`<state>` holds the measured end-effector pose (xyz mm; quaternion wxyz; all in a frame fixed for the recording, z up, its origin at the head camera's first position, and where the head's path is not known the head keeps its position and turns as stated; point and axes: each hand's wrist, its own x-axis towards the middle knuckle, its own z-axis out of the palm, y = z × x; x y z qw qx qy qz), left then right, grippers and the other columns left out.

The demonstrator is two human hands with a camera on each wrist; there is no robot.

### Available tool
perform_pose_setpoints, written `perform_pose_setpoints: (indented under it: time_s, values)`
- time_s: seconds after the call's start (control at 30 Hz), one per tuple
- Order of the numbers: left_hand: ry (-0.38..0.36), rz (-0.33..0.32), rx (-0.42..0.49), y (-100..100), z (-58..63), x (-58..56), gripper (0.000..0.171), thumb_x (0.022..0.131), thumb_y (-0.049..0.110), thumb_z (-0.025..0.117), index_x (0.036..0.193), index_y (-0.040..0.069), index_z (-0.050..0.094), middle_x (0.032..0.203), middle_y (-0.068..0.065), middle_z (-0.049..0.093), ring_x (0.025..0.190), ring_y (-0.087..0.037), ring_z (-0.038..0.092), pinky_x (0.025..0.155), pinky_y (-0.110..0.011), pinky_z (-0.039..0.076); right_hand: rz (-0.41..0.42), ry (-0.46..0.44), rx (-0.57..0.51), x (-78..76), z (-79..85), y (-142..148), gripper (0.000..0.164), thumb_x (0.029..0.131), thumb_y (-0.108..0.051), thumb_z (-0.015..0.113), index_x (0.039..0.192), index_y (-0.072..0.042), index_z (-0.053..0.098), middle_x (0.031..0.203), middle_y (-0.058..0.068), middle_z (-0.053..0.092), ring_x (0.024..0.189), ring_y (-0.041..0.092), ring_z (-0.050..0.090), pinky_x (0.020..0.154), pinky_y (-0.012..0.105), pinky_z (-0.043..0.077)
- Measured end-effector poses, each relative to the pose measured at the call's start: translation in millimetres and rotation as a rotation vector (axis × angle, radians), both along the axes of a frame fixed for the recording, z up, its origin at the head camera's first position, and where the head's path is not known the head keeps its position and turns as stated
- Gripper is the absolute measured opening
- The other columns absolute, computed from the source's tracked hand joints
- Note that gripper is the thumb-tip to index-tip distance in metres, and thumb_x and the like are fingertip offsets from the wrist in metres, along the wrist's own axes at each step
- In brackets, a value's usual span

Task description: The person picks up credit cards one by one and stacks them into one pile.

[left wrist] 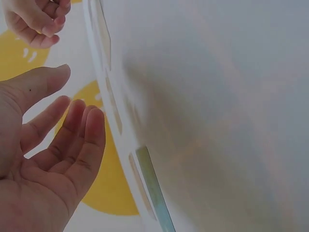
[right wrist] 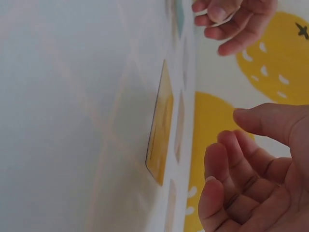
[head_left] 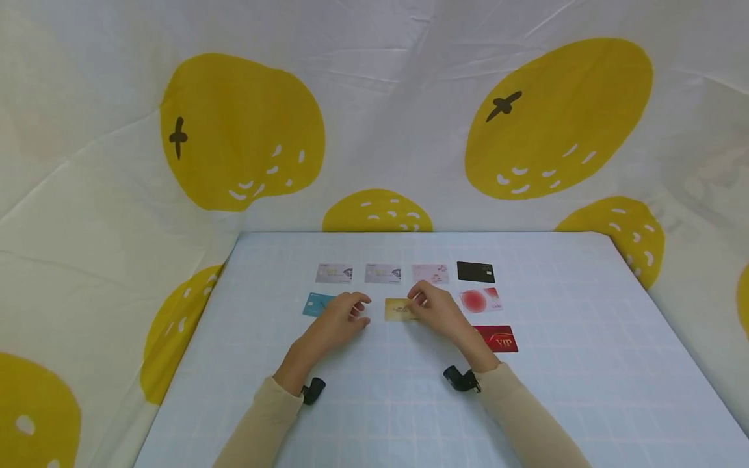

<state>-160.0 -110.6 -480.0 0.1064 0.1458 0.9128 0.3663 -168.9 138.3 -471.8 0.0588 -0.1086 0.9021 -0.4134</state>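
I view the gold card (head_left: 398, 310) flat on the tabletop (head_left: 374, 416), right of the blue card (head_left: 315, 303). The right hand (head_left: 434, 312), above its end, and the left hand (head_left: 341, 318) are empty, fingers loosely bent; I judge a low fingertip sweep could skew the card.

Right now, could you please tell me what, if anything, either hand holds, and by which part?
Nothing: left hand and right hand are empty; the gold card lies on the table.

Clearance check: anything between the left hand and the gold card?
Nothing: in the head view, a narrow bare strip of table separates the left hand from the gold card.
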Motion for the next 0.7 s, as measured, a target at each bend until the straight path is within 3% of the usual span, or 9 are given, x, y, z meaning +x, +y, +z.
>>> perform_pose_setpoints:
  time_s: [0.4, 0.7]
  values:
    - [0.092, 0.065, 0.008, -49.7, 0.0, -1.8, 0.038, 0.090, 0.012, 0.076, 0.125, 0.007, 0.064, 0.104, -0.004, 0.063, 0.094, -0.019, 0.059, 0.084, -0.037, 0.051, 0.115, 0.107, -0.057, -8.4, 0.6, -40.8, 0.015, 0.093, -0.014, 0.070, 0.102, -0.006, 0.062, 0.080, 0.001, 0.062, 0.066, 0.014, 0.056, 0.059, 0.029, 0.047]
    - [0.061, 0.135, -0.019, -87.7, 3.5, -12.0, 0.040, 0.093, 0.016, 0.071, 0.130, 0.005, 0.061, 0.113, -0.011, 0.062, 0.103, -0.027, 0.059, 0.089, -0.046, 0.050, 0.156, 0.100, -0.026, -20.5, -6.9, -78.1, 0.017, 0.094, -0.017, 0.070, 0.105, -0.006, 0.062, 0.085, 0.001, 0.061, 0.068, 0.014, 0.055, 0.060, 0.027, 0.049]
